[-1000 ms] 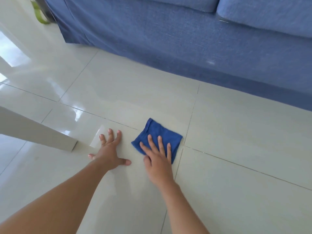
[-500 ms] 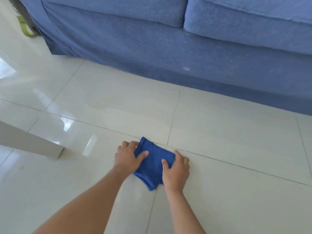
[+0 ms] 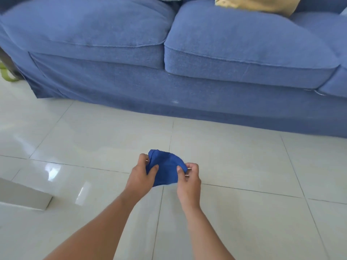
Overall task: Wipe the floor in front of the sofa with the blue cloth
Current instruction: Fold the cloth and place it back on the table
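Note:
The blue cloth (image 3: 166,168) is folded and held up off the pale tiled floor (image 3: 234,166), between both hands. My left hand (image 3: 139,174) pinches its left edge, thumb on top. My right hand (image 3: 188,178) pinches the right edge the same way. The blue sofa (image 3: 169,59) runs across the back of the view, its skirt reaching the floor a little beyond the cloth.
A white slanted furniture leg (image 3: 24,197) rests on the floor at the lower left. A yellow cushion (image 3: 259,3) lies on the sofa's right seat. A green object (image 3: 5,74) shows at the sofa's left end. Glossy tiles spread to the right.
Both hands closed on the cloth's edges and lifted it off the floor, where my right hand had been pressing it flat. The view tilted up, showing the sofa seats.

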